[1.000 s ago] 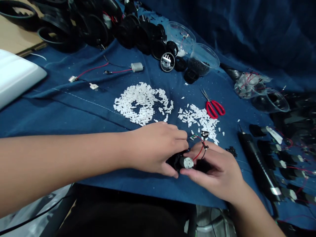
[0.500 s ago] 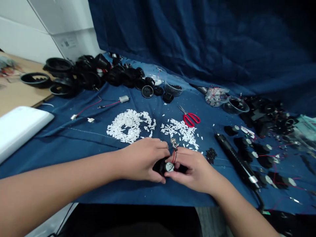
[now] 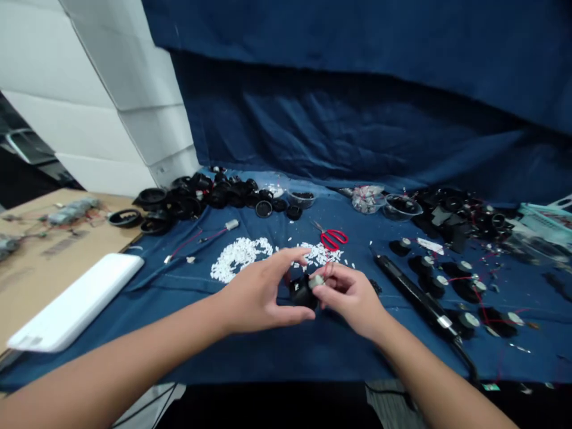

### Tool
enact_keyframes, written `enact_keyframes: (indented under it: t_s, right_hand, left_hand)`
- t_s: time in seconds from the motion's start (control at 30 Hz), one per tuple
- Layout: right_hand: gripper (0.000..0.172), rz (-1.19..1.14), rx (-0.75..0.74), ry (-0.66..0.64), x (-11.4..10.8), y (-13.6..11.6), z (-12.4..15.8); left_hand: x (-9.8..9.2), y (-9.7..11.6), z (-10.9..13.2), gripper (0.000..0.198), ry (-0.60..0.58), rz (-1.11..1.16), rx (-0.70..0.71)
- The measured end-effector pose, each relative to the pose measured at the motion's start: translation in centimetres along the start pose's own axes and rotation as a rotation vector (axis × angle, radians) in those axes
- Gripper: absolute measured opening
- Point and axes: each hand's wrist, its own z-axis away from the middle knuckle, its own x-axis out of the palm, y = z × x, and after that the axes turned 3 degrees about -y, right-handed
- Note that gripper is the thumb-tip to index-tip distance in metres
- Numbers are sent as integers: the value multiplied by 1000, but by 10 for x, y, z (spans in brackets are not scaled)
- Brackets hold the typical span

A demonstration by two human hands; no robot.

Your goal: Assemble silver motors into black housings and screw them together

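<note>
Both my hands meet above the blue cloth [image 3: 286,351] near the table's front edge. My left hand [image 3: 261,295] curls around a small black housing [image 3: 302,292], thumb below and fingers arched above it. My right hand [image 3: 351,295] pinches the small silver motor [image 3: 316,281] that sits in the black housing; red wires run from it between my fingers. Just behind my hands lie two heaps of small white plastic pieces [image 3: 236,262].
Red-handled scissors [image 3: 333,238] lie behind my hands. A long black tool [image 3: 415,295] sits to the right, with several black motor units [image 3: 440,280] beyond it. Black rings [image 3: 154,211] and clear cups [image 3: 402,205] line the back. A white flat board [image 3: 75,301] lies left.
The camera has tilted up, so the table looks lower and farther. My hands lifted the black housing slightly and my left fingers have loosened around it.
</note>
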Motion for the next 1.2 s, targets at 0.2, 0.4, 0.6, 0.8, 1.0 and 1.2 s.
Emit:
enact_keyframes:
  t_s: [0.2,0.4,0.6,0.8,1.0,1.2]
  right_hand:
    - [56,-393,-64,190,17,-46,-1]
    - [46,-782,-168,188,48,-58,5]
    - [38,-327,-333,583,47,-41,37]
    - [43,183,-467,661,30,-53,50]
    - [36,161,-558,557,21,-59,39]
    - [33,184,-537,553,18,-56,44]
  left_hand:
    - [-27,48,-36,96,369,110,333]
    - [-37,82,-65,80,314,240,379]
    - [-38,78,-57,88,245,106,438]
    - [-37,74,-56,81,152,110,514]
    - [-31,77,-61,78,88,136,534]
    - [-50,76,-51,84,71,96,382]
